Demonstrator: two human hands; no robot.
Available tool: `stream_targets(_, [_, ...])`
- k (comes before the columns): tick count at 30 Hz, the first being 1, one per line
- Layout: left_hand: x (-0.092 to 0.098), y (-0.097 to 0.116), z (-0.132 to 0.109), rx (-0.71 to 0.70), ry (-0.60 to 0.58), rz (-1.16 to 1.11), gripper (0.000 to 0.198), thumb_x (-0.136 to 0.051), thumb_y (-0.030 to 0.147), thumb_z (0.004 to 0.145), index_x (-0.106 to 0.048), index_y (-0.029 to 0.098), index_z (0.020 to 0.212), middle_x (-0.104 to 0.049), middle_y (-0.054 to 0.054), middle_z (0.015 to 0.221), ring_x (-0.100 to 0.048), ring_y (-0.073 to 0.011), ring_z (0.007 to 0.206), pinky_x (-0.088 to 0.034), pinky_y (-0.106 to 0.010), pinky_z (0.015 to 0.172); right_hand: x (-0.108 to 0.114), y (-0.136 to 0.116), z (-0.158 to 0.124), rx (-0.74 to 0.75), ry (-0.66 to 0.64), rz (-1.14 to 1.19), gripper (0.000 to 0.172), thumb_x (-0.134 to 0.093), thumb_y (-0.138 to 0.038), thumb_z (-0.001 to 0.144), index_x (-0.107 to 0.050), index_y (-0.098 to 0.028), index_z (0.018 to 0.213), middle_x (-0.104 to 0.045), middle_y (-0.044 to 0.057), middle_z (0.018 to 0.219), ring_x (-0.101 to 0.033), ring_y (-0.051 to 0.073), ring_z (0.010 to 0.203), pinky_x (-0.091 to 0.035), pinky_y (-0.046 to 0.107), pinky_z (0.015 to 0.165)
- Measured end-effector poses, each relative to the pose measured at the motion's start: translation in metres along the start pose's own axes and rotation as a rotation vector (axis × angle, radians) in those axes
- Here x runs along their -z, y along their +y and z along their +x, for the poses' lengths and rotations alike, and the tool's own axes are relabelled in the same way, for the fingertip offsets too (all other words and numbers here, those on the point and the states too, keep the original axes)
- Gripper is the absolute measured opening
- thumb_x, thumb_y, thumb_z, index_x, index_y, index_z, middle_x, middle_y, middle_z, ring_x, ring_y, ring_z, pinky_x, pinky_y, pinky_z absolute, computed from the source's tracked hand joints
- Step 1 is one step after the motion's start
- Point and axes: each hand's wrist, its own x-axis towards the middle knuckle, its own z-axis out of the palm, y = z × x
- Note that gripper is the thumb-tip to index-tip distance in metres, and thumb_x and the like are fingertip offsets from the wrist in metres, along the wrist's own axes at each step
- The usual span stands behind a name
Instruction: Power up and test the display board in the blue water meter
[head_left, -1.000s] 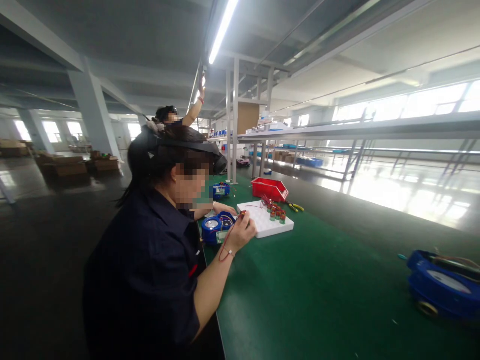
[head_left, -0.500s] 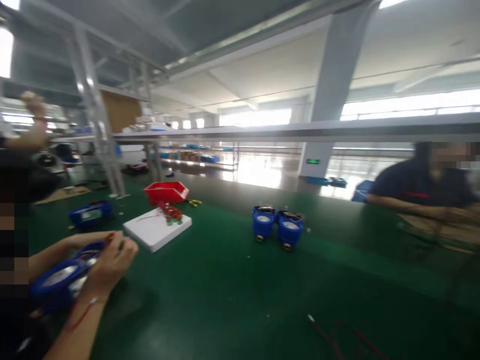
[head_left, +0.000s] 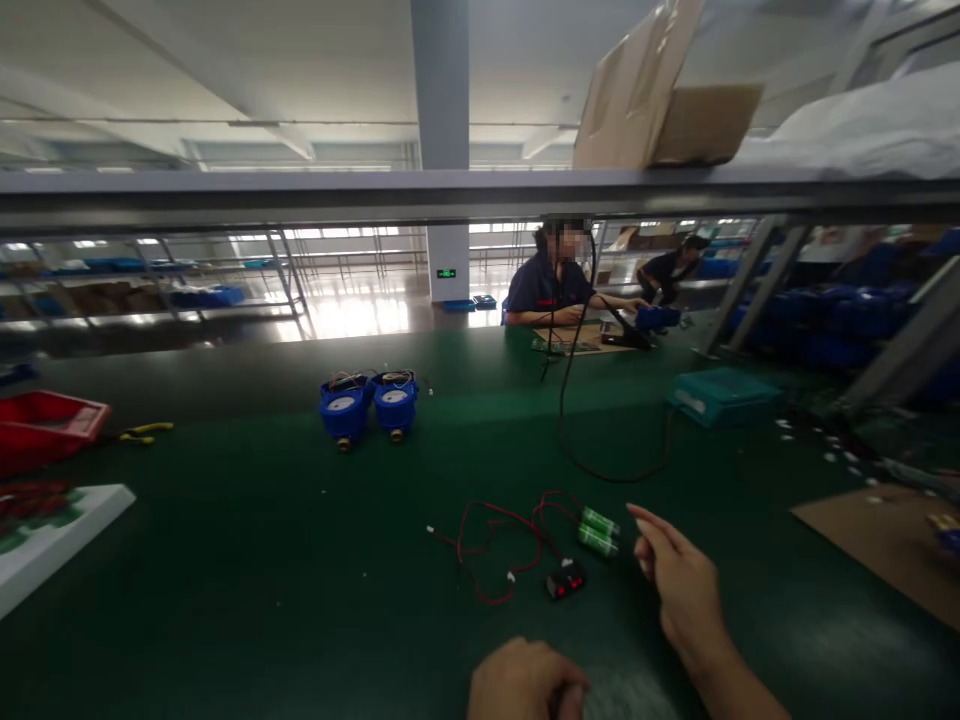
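Note:
My right hand (head_left: 679, 585) hovers just right of a pair of green battery cells (head_left: 598, 532). Its index finger is stretched out and the other fingers are bent; nothing shows in it. At the bottom edge my left hand (head_left: 521, 682) is curled closed, partly cut off by the frame, and its palm side is hidden. Between the hands and slightly farther off lies a small black module (head_left: 566, 580) with red lit marks. Thin red wires (head_left: 536, 540) loop across the green table beside the cells and end in small white connectors.
Two blue meters (head_left: 343, 408) with brass fittings stand left of centre. A red bin (head_left: 52, 425), yellow-handled pliers (head_left: 150, 432) and a white block (head_left: 67, 540) lie left. A black cable (head_left: 566, 430), teal box (head_left: 724, 395) and cardboard sheet (head_left: 870, 540) are right. A co-worker (head_left: 551, 285) sits opposite.
The view has swung right. The neighbouring person's hands with a blue meter have left view at the left. My two hands, the battery cells and the black module have come into view.

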Motion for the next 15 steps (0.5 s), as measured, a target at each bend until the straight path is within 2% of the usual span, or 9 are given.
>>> stream_targets(9, [0.005, 0.013, -0.006, 0.007, 0.04, 0.002, 0.025, -0.057, 0.018, 0.079, -0.075, 0.029, 0.093, -0.074, 0.001, 0.088, -0.065, -0.0202, 0.085, -0.046, -0.031, 0.077, 0.002, 0.002, 0.0, 0.004, -0.017, 0.018, 0.062, -0.072, -0.047, 0.05, -0.073, -0.008, 0.099, -0.051, -0.004, 0.05, -0.04, 0.01, 0.049, -0.03, 0.02, 0.043])
stream_targets(15, [0.003, 0.008, -0.003, 0.003, 0.039, 0.015, 0.023, -0.058, 0.018, 0.078, -0.075, 0.028, 0.092, -0.074, 0.001, 0.086, -0.065, -0.0205, 0.084, -0.047, -0.03, 0.076, 0.002, 0.003, 0.0, -0.018, -0.028, 0.02, 0.063, -0.072, -0.046, 0.049, -0.072, -0.009, 0.099, -0.051, -0.004, 0.05, -0.04, 0.01, 0.049, -0.029, 0.019, 0.043])
